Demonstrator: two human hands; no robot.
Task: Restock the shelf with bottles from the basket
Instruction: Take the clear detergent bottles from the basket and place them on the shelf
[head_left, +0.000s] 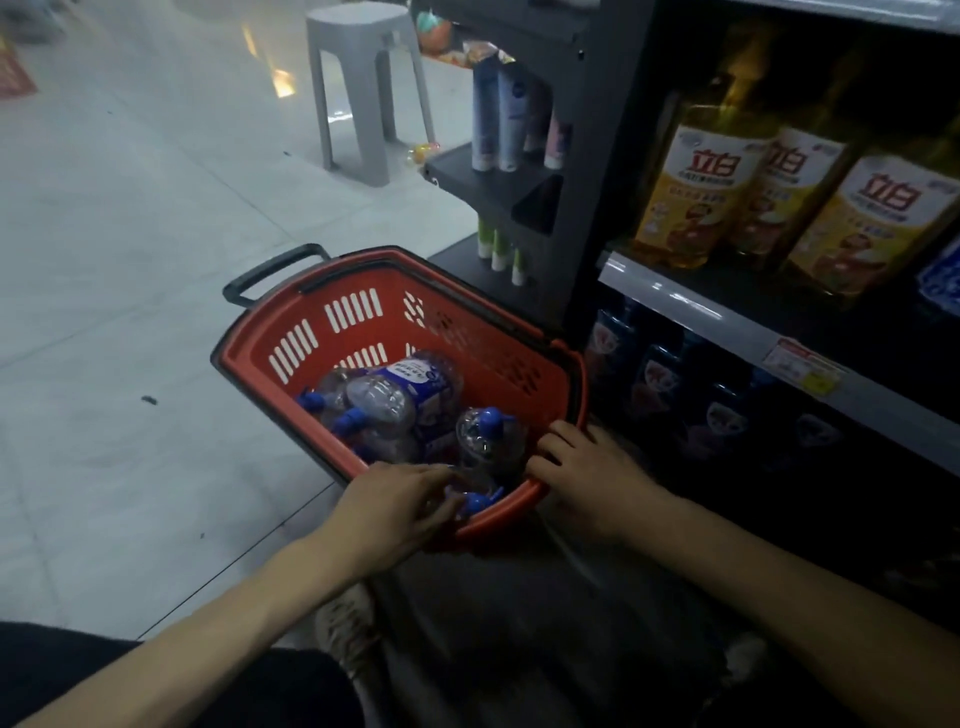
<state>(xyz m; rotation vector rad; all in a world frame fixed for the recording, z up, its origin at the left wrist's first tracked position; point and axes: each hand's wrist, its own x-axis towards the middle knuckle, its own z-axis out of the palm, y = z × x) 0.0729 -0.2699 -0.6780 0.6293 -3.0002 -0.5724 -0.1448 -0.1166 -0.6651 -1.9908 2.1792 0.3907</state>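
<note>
A red basket (332, 332) with a black handle stands on the floor beside the shelf and holds several clear bottles (395, 395) with blue caps. My left hand (395, 506) reaches over the near rim, its fingers curled round a blue-capped bottle (475, 496) lying at the near end of the basket. My right hand (582, 475) grips the basket's near right rim, fingers curled over the edge. The bottom shelf (727, 415) to the right holds dark blue bottles in shadow.
The shelf above carries yellow bottles (696, 187) behind a grey price rail (727, 322). A dark end rack (493, 176) with tubes stands behind the basket. A grey plastic stool (363, 88) stands on the pale tiled floor beyond. My shoe (348, 623) is below the basket.
</note>
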